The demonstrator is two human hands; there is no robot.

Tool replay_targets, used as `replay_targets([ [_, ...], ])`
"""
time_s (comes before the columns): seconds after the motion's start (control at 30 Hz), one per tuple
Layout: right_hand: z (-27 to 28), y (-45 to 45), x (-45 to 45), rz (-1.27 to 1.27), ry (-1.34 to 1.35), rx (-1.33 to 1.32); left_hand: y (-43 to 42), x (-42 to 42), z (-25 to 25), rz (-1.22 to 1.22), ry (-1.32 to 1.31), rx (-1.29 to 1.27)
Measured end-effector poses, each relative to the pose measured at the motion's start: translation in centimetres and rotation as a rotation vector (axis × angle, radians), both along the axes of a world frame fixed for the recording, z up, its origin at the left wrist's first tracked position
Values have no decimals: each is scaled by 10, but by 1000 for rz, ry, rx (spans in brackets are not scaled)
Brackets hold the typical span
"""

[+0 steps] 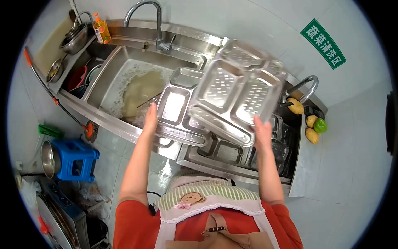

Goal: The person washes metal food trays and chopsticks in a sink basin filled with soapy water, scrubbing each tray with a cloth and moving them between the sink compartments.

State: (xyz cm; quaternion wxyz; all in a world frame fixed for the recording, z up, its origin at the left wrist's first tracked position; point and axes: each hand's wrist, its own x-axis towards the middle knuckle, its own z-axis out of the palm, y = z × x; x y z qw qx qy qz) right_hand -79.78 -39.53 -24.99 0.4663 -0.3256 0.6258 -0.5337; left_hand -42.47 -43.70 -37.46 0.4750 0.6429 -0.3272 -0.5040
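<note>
My left hand (151,118) grips the left edge of a steel compartment tray (173,107), tilted at the right side of the soapy sink (108,85). My right hand (262,132) is closed on the lower right edge of another compartment tray (219,85), blurred by motion and raised between the two sinks. This tray overlaps part of the left one. In the right sink (286,179) lie several more steel trays (227,152), partly hidden under the raised one. A thin dark strip shows beside my left fingers; its kind is unclear.
A tall faucet (159,25) stands behind the left sink, a second faucet (309,83) at the right. Potatoes (311,135) and a green pepper (320,125) sit on the right ledge. An orange soap bottle (101,30) stands back left. A blue stool (78,159) is on the floor.
</note>
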Motion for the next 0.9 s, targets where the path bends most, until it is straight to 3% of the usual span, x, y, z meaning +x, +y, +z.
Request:
replay_targets([
  [0.03, -28, -10, 28, 26, -3, 72, 0, 1, 5, 25, 136, 45],
  [0.13, -35, -13, 60, 98, -106, 109, -2, 5, -1, 6, 122, 23],
  [0.2, -70, -19, 87, 146, -128, 102, 3, 4, 8, -16, 178, 9],
  [0.27, -105, -23, 94, 167, -101, 54, 7, 3, 9, -61, 40, -15],
  [0.3, -88, -21, 103, 139, -122, 96, 8, 3, 9, -100, -86, -52],
  [0.33, -98, -26, 98, 187, 48, 151, 10, 2, 10, -156, -12, -54],
  [0.37, -98, -28, 102, 203, -66, 114, 9, 5, -2, -105, -91, -92],
  [0.4, -94, -27, 97, 281, 629, 123, 5, 18, -35, -207, -26, -199],
  [0.43, -69, -20, 92, 291, 920, 169, 6, 6, -7, -301, -2, -177],
  [0.47, -66, -23, 92, 335, 923, 178, 7, 7, -23, -194, -186, -214],
  [0.63, -88, 0, 20, 343, 818, 185, 6, 9, -36, -148, -330, -171],
  [0.73, -159, 31, -74, 245, 770, 326, 7, 2, -36, -150, -257, -163],
  [0.8, -189, 52, -145, 119, 747, 504, 6, 11, -45, -151, -343, -162],
  [0.83, -213, 63, -182, 10, 807, 610, 6, 11, -48, -139, -396, -159],
  [0.87, -209, 75, -234, -13, 816, 834, 13, -17, -8, -79, -851, -72],
  [0.9, -221, 79, -242, -32, 856, 842, 12, -6, -18, -117, -865, -38],
])
